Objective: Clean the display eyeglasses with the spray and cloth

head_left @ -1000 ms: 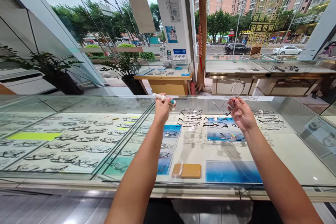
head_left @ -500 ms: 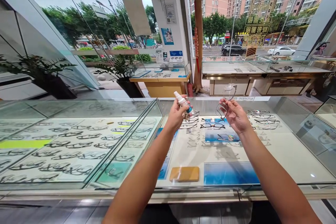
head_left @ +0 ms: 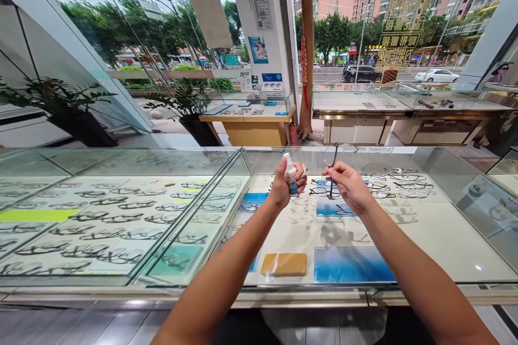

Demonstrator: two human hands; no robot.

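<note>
Glasses [head_left: 334,154] with a dark frame and clear lenses we are pinching in our right hand [head_left: 348,186], while our left hand [head_left: 280,186] is gripping a white, blue-based bottle [head_left: 290,175].

The left hand [head_left: 282,186] partly covers the bottle [head_left: 290,177], its print too small to read; the right hand [head_left: 351,188] hides part of the glasses [head_left: 331,188]. Near the front edge of the display counter [head_left: 307,297], the right forearm [head_left: 410,261] covers one end of a blue sheet [head_left: 351,266].

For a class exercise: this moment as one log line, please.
left hand: holds white bottle; right hand: holds eyeglasses; below: display case
</note>
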